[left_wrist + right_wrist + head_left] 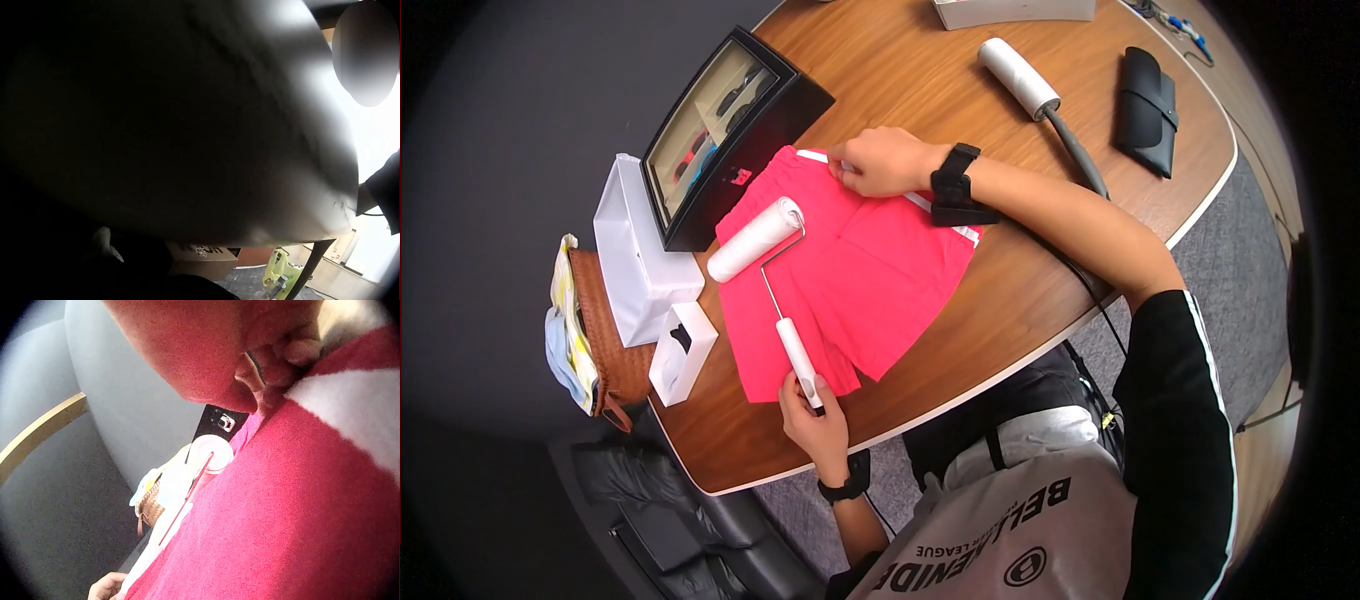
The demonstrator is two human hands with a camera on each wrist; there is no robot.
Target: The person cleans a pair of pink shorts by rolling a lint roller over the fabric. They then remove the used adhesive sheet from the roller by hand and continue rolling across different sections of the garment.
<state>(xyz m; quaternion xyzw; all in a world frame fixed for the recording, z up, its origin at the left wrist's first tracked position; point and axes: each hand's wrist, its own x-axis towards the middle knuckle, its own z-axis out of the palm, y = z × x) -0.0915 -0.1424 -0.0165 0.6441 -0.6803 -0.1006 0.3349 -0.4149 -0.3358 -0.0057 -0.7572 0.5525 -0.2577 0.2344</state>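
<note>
Pink shorts point(870, 270) with white side stripes lie spread on the wooden table point(930, 380). My left hand point(815, 425) grips the white handle of a lint roller point(750, 243), whose white cylinder rests over the shorts near the waistband. At the waistband's far corner, by the white stripe, my right hand point(887, 162) pinches the fabric with curled fingers. The right wrist view shows those fingers point(275, 378) at the cloth edge, with the roller point(211, 453) beyond. Most of the left wrist view is dark and blocked.
A black glasses case box point(730, 130) with a clear lid stands beyond the waistband. Beside it are a white open box point(635, 255), a small white box point(683, 355) and a brown woven basket point(615, 340). Another lint roller point(1020, 80) and a black pouch point(1145, 115) lie farther right.
</note>
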